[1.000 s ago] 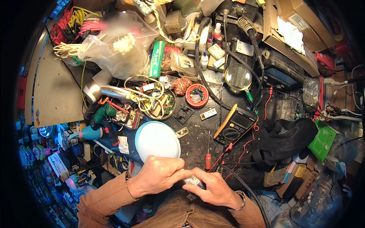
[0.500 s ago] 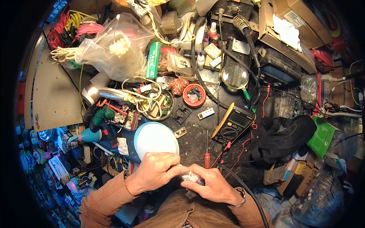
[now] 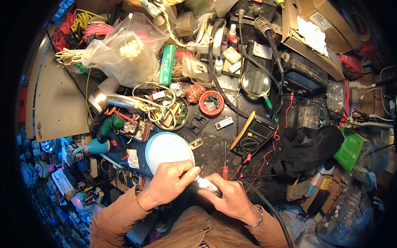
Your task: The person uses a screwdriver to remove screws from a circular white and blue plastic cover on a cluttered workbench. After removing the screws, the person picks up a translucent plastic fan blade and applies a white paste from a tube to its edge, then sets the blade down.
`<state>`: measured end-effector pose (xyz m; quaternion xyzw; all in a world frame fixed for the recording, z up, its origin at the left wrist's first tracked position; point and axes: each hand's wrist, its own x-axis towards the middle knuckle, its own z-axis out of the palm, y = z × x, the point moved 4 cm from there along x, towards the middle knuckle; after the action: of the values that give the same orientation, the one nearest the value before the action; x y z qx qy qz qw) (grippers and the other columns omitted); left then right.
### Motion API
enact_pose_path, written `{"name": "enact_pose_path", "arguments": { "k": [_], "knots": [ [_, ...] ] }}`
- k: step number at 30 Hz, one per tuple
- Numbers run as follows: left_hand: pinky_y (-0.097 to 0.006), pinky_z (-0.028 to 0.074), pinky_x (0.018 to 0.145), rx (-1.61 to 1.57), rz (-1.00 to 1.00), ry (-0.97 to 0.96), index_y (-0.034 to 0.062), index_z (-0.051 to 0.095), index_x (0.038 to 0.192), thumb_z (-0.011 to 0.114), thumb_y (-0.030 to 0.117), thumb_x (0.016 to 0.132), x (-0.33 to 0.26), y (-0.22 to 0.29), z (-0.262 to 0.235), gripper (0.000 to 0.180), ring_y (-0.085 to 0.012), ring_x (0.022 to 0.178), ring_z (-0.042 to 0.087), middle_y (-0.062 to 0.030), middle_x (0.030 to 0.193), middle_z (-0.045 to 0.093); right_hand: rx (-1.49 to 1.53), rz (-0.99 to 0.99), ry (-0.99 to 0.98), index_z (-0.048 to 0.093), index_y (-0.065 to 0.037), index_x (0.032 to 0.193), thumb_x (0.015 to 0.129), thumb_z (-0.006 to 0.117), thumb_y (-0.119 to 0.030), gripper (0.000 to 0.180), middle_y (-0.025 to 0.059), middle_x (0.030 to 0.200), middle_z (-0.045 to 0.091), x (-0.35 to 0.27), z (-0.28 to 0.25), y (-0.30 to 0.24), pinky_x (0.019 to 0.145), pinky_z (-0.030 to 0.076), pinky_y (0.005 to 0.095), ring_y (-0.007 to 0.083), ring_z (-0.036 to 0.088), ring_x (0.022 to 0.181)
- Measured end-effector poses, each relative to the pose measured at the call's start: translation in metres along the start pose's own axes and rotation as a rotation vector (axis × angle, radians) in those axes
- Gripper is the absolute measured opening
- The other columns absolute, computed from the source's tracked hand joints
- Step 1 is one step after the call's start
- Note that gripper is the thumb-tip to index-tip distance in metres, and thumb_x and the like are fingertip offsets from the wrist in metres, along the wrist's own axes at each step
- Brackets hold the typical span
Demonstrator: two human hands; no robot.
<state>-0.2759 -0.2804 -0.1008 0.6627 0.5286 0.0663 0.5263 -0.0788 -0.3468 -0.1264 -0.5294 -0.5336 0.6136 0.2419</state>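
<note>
My right hand (image 3: 233, 198) is wrapped round a small bottle (image 3: 207, 184) with a pale printed label, its narrow white tip pointing up and left. Most of the bottle's body is hidden by the fingers and thumb. Beside that tip, my left hand (image 3: 171, 184) is closed, thumb and forefinger pressed together; whatever they pinch is too small or hidden to make out. A round white lid-like disc with a pale blue rim (image 3: 168, 151) lies just beyond my left hand. The red-handled screwdriver (image 3: 225, 172) lies on the bench past my right hand.
A yellow-edged multimeter (image 3: 255, 134) with red leads lies right of centre. Farther back are a red round dish (image 3: 211, 103), a magnifying glass (image 3: 255, 82) and a tin of parts (image 3: 178, 115). A black cable (image 3: 264, 198) curves past my right forearm. Black mesh fabric (image 3: 314, 149) lies at right.
My hands have drawn slightly apart, the left shifting a little and the right tilting the bottle. The bottle's label and white tip now show more.
</note>
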Motion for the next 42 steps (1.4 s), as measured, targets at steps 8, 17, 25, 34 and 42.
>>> {"name": "enact_pose_path", "arguments": {
  "k": [8,17,25,34,42],
  "knots": [
    [-0.025,0.048,0.068,-0.455,-0.184,-0.125,0.0035,0.073,0.122,0.07,0.017,0.115,0.017,-0.017,0.012,0.016,-0.0051,0.08,0.058,0.0061,0.094,0.063,0.348,-0.099,0.269,0.075,0.001,0.122,0.099,0.088,-0.007,0.027,0.0068,0.105,0.086,-0.018,-0.013,0.012,0.085,0.063,0.0267,0.0123,0.082,0.096],
    [-0.039,0.06,0.076,0.331,0.279,0.015,-0.0024,0.074,0.11,0.082,0.012,0.099,0.111,-0.014,0.031,0.02,-0.0235,0.087,0.076,-0.0175,0.105,0.077,0.063,0.021,0.293,0.079,-0.003,0.123,0.101,0.085,-0.006,0.024,0.0085,0.103,0.086,-0.025,-0.003,0.037,0.084,0.063,0.0288,0.0134,0.082,0.093],
    [-0.032,0.058,0.081,-0.197,0.204,-0.019,0.0008,0.086,0.109,0.084,0.007,0.099,0.023,0.019,0.002,0.012,-0.0169,0.094,0.075,-0.0084,0.101,0.08,0.094,-0.18,0.311,0.08,-0.006,0.125,0.096,0.088,-0.003,0.03,0.0111,0.106,0.084,-0.027,0.0,0.029,0.082,0.062,0.0367,0.0238,0.081,0.092],
    [-0.023,0.052,0.072,-0.439,-0.305,0.753,-0.0002,0.075,0.122,0.066,0.01,0.115,-0.094,-0.105,0.002,0.015,-0.0078,0.084,0.065,-0.0051,0.108,0.075,0.467,0.343,0.2,0.079,0.0,0.119,0.097,0.089,-0.006,0.024,0.0031,0.103,0.082,-0.015,0.011,0.053,0.087,0.059,0.0247,0.0086,0.073,0.091],
    [-0.035,0.057,0.102,-0.253,-0.313,0.823,-0.0018,0.068,0.149,0.068,0.017,0.115,-0.1,-0.178,0.008,0.039,-0.0214,0.121,0.07,-0.0136,0.139,0.071,0.363,0.267,0.294,0.077,0.006,0.134,0.097,0.089,-0.005,0.04,0.0094,0.118,0.082,0.037,0.045,0.06,0.092,0.06,0.0268,0.009,0.073,0.102]
  ]
}}
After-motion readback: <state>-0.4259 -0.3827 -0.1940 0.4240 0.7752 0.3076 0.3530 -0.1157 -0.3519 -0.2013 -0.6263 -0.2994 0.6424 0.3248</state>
